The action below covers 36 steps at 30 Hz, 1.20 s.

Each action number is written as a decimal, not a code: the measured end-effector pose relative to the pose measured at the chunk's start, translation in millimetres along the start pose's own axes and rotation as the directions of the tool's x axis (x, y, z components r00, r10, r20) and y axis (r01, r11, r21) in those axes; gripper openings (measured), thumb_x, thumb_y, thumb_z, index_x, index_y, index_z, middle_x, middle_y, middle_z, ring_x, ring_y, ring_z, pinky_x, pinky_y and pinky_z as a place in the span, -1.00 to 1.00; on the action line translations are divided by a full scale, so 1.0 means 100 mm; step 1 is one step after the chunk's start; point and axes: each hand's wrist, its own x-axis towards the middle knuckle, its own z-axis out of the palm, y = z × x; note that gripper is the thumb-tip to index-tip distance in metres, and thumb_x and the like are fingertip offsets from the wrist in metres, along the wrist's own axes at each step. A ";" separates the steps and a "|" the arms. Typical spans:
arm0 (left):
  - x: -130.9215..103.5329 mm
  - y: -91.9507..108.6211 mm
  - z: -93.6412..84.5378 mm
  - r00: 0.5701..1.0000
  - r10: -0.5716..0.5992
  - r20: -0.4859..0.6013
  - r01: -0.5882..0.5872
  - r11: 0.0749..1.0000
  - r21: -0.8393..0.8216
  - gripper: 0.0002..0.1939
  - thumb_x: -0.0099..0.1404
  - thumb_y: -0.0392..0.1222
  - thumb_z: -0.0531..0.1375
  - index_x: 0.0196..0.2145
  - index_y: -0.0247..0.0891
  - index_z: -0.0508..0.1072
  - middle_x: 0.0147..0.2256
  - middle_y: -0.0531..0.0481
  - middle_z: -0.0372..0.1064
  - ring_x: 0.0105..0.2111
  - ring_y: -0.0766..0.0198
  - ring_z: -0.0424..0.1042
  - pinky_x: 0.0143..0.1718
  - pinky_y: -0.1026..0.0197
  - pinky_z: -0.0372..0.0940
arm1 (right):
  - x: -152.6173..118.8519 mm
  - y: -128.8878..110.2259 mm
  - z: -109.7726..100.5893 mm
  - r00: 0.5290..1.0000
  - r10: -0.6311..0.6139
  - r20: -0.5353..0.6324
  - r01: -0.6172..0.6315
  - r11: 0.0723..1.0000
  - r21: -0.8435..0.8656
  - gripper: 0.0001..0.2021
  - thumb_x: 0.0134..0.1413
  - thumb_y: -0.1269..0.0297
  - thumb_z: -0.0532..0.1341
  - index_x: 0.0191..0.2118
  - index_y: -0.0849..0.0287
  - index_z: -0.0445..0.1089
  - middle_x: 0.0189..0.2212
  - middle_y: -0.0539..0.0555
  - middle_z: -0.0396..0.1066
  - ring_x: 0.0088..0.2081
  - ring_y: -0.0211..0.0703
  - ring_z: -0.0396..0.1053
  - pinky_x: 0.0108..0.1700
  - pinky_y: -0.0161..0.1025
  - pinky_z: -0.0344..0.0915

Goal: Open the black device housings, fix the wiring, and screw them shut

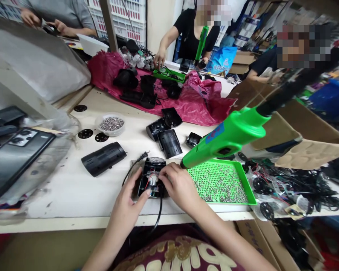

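An open black device housing [153,160] lies on the table before me, with red wires and small parts inside and a black cable running from it. My left hand [131,194] holds its left side, thumb on the lower edge and fingers along the side. My right hand [175,182] is over the housing's right side, its thumb and fingers pinched at the wiring; what lies between the fingertips is too small to tell. A green electric screwdriver [228,139] hangs just above and right of my right hand.
Right of the housing is a green tray [251,195] of screws. Black shells [103,158] and a bowl of small metal parts [111,125] lie left and behind. Cables and a cardboard box [313,146] stand right. People work across the table.
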 end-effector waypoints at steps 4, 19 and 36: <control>0.04 0.04 -0.02 0.999 0.008 0.034 -0.008 1.000 0.013 -0.34 0.27 -0.01 0.21 0.29 -0.02 0.14 0.30 -0.11 0.11 0.28 0.01 0.11 0.26 -0.15 0.08 | 0.01 0.01 -0.01 1.000 -0.005 0.007 0.005 1.000 -0.018 -0.92 0.26 0.38 0.16 -0.26 0.19 0.39 -0.30 0.08 0.45 -0.25 -0.08 0.40 -0.15 -0.17 0.27; 0.21 0.13 0.12 0.997 0.065 -0.042 -0.049 0.952 0.302 -0.26 0.24 0.10 0.19 0.28 -0.26 0.15 0.25 -0.28 0.19 0.25 -0.02 0.17 0.24 -0.16 0.11 | 0.31 0.11 -0.12 0.986 -0.134 0.101 0.150 0.974 -0.172 -0.88 0.23 0.31 0.21 -0.30 0.23 0.42 -0.35 0.10 0.43 -0.29 -0.09 0.37 -0.25 -0.21 0.19; 0.23 0.10 0.10 0.990 0.136 0.024 -0.137 0.944 0.300 -0.23 0.23 0.06 0.23 0.30 -0.21 0.11 0.19 -0.26 0.28 0.22 -0.04 0.21 0.21 -0.16 0.15 | 0.26 0.16 -0.09 0.981 -0.157 0.116 0.180 0.956 -0.233 -0.83 0.29 0.30 0.13 -0.32 0.22 0.40 -0.38 0.08 0.43 -0.38 -0.16 0.37 -0.38 -0.26 0.13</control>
